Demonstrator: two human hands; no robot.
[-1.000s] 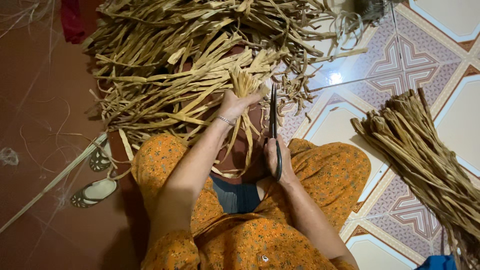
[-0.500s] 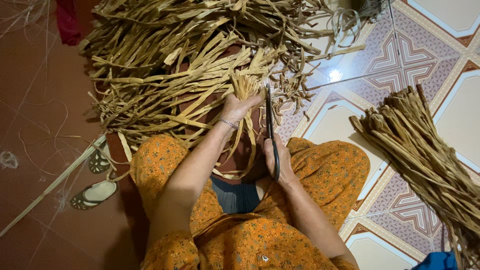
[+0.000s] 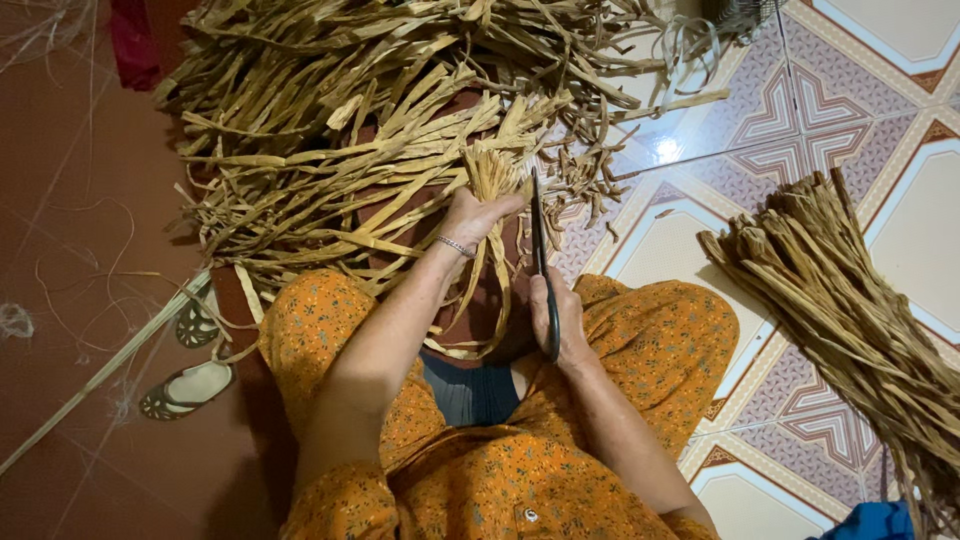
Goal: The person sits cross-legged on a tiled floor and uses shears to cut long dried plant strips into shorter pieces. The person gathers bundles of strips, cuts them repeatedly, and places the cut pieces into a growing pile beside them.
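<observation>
My left hand (image 3: 476, 216) grips a small bunch of dry tan leaf strips (image 3: 492, 172), holding it upright so its ends stick out above my fist. A thin bracelet sits on that wrist. My right hand (image 3: 560, 318) holds black scissors (image 3: 541, 246) by the handles, blades pointing away from me and standing just right of the bunch. Both hands work above my lap, which is covered by orange patterned cloth (image 3: 670, 330).
A big loose heap of dry strips (image 3: 340, 130) lies on the floor ahead. A tied bundle of strips (image 3: 850, 310) rests on the patterned tiles at right. Two sandals (image 3: 190, 385) lie at left on the brown floor, beside a long thin stalk.
The scissors and my right hand have shifted slightly left, closer to the bunch held in my left hand. The view has drifted a little.
</observation>
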